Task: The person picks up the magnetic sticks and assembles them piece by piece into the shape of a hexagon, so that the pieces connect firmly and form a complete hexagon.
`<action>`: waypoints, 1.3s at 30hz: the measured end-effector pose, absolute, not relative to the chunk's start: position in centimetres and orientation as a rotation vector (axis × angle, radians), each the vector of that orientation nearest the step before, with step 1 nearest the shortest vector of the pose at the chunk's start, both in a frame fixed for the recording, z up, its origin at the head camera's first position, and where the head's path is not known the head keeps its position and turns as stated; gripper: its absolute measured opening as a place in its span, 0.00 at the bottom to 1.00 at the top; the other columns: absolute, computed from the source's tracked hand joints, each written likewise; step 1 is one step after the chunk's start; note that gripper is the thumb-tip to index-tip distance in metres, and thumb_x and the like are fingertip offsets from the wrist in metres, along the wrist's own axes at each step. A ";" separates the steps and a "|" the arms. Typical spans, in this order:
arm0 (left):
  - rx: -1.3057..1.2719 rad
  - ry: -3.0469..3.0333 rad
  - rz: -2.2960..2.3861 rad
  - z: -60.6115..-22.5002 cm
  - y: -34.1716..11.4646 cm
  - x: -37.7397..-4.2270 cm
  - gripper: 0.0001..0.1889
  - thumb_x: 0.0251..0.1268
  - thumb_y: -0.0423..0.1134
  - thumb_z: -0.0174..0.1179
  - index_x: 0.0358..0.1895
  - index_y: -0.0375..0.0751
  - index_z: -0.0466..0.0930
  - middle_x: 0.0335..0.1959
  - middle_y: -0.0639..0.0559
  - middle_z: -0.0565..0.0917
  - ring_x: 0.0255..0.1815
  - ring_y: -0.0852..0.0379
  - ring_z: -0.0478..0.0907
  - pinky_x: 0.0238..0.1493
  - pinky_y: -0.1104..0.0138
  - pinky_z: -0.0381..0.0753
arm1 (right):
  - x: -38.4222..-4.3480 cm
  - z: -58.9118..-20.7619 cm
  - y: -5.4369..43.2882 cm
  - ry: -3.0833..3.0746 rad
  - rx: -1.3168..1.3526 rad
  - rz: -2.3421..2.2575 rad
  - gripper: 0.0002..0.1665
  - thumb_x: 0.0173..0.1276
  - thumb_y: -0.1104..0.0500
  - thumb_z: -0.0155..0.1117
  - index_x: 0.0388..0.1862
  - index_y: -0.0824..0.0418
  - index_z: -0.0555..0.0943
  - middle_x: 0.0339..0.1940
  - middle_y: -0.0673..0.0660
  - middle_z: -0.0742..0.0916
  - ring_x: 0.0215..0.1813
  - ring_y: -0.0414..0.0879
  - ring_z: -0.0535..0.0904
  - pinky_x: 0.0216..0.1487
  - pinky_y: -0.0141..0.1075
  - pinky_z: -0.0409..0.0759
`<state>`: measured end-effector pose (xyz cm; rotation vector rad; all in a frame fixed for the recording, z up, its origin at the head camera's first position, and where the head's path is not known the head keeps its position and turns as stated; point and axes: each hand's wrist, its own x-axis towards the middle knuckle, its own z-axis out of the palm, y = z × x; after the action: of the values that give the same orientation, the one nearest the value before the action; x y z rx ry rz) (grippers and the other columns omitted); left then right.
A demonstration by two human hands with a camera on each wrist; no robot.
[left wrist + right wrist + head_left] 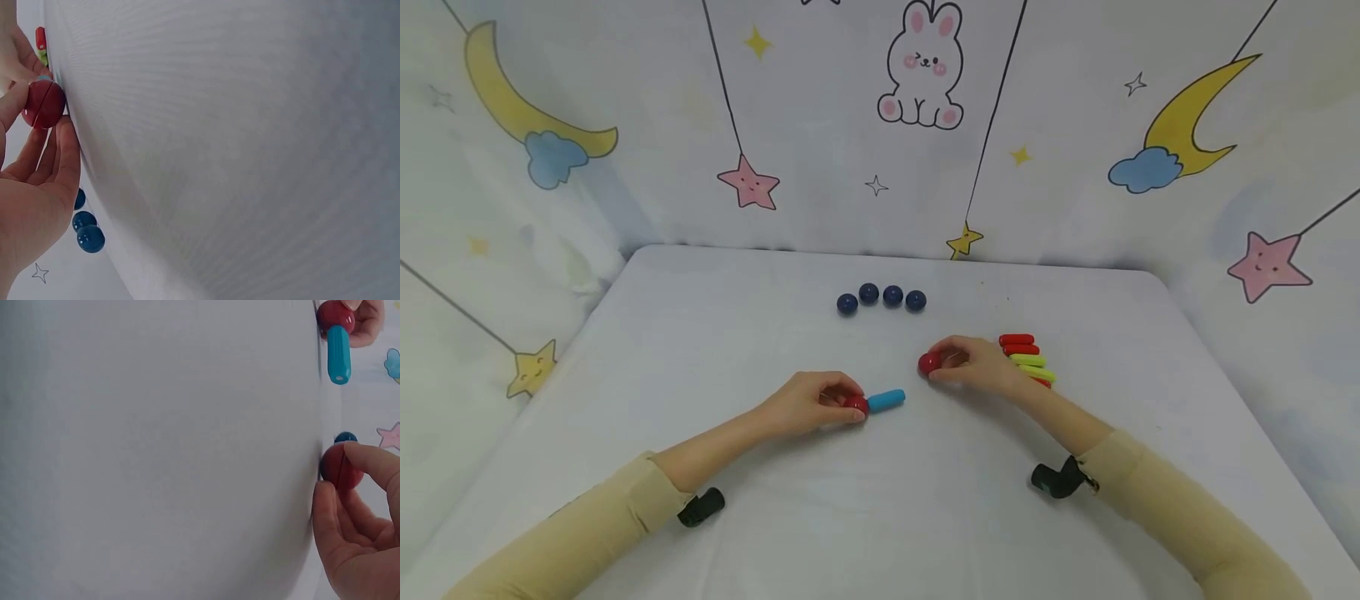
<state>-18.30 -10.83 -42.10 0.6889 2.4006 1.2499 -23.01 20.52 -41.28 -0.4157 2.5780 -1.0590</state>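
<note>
My left hand (811, 403) pinches a red ball (45, 104) between thumb and fingers, low over the white table. A short blue rod (887, 400) sticks out from that ball toward the right; its free end faces the camera in the right wrist view. Farther right and a bit farther back, my right hand (973, 364) pinches a second red ball (928, 363) with thumb and fingertips. A dark seam line runs across this ball (341, 466) in the right wrist view. A gap lies between the blue rod's end and the second ball.
Several dark blue balls (892, 296) sit in a curved row toward the back of the table (737, 292). Red rods (1017, 340) and yellow-green rods (1027, 361) lie side by side behind my right wrist, partly hidden by it. A patterned cloth backdrop (820, 100) stands behind.
</note>
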 end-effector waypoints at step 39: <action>0.829 2.460 1.201 -41.8 -8.1 -19.2 0.18 0.62 0.49 0.67 0.49 0.42 0.81 0.36 0.59 0.83 0.35 0.63 0.79 0.40 0.68 0.80 | -20.4 -41.7 18.8 2.422 -0.555 -1.159 0.23 0.63 0.55 0.72 0.56 0.55 0.78 0.41 0.51 0.83 0.46 0.47 0.79 0.49 0.38 0.80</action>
<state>-19.17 -8.11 -41.81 0.8285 2.4604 1.2010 -20.38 18.75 -41.65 -0.5551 2.4222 -1.1592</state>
